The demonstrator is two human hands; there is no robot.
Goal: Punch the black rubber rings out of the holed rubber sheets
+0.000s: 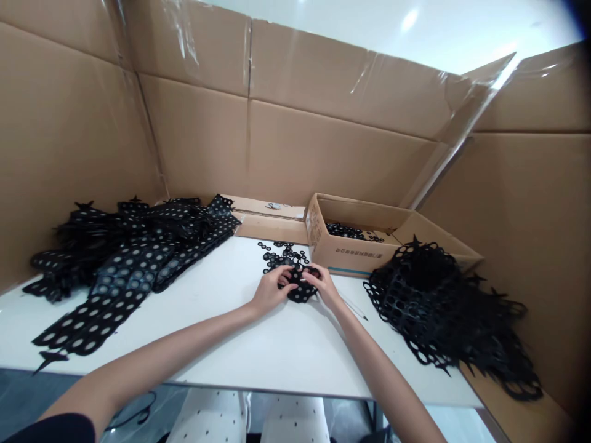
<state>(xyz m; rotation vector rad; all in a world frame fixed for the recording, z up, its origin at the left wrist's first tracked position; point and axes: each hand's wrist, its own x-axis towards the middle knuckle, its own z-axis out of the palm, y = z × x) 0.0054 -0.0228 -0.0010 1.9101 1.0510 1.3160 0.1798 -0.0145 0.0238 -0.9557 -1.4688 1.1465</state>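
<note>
Cardboard walls (323,141) enclose the work place on three sides. A white desk (258,344) carries all items.

Far left on the desk: a large heap of black punched sheets (129,258), with pale discs showing in the holes. Right edge: a second heap, black open mesh (443,307) with its holes empty, partly resting on cardboard. Behind centre: an open cardboard box (351,253) holding small black rings.

At desk centre, just in front of the box, a small piece of black sheet (301,290) lies between both hands, resting on or just above the surface. It is matte and full of round holes. Its longer side appears to run left to right, from one hand to the other.

The left hand (269,292) has its fingers curled narrow on the piece's left end. The right hand (323,286) has its fingers closed over the right end. Neither hand is nearer; both touch it.

Loose black rings (277,252) are scattered just behind the piece. A thin pen-like item (353,306) lies beside the right wrist.
</note>
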